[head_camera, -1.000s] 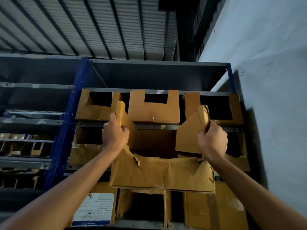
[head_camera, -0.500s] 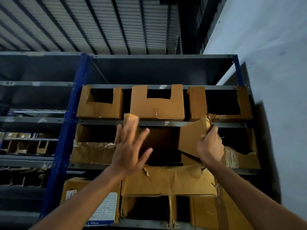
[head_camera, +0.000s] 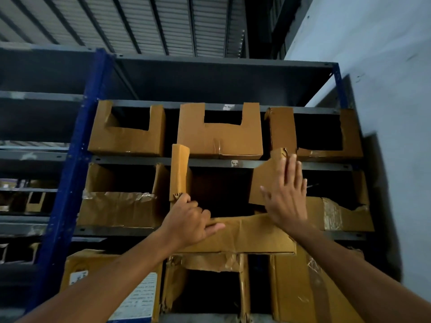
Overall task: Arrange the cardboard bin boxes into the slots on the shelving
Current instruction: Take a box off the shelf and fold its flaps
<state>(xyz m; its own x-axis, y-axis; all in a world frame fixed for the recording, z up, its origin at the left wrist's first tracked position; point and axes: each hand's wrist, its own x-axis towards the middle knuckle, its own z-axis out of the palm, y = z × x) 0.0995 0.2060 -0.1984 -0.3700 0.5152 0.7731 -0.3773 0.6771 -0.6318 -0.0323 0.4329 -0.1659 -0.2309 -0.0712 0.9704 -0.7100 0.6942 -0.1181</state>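
Note:
A torn cardboard bin box (head_camera: 242, 236) sits partly in the middle slot of the second shelf row, its front wall hanging out over the shelf edge. My left hand (head_camera: 189, 222) grips the base of the box's upright left flap (head_camera: 179, 169). My right hand (head_camera: 288, 194) is flat with fingers spread, pressed against the box's bent right flap (head_camera: 263, 180). Neighbouring bin boxes stand to the left (head_camera: 119, 206) and to the right (head_camera: 342, 213) in the same row.
Three bin boxes (head_camera: 220, 136) fill the row above. Further boxes, one with a white label (head_camera: 137, 297), stand in the row below. A blue upright post (head_camera: 70, 183) bounds the shelving on the left, a pale wall (head_camera: 384, 113) on the right.
The box has gone deeper into the middle slot. My left hand went from an open palm to gripping the left flap. My right hand released the right flap and now presses flat on it.

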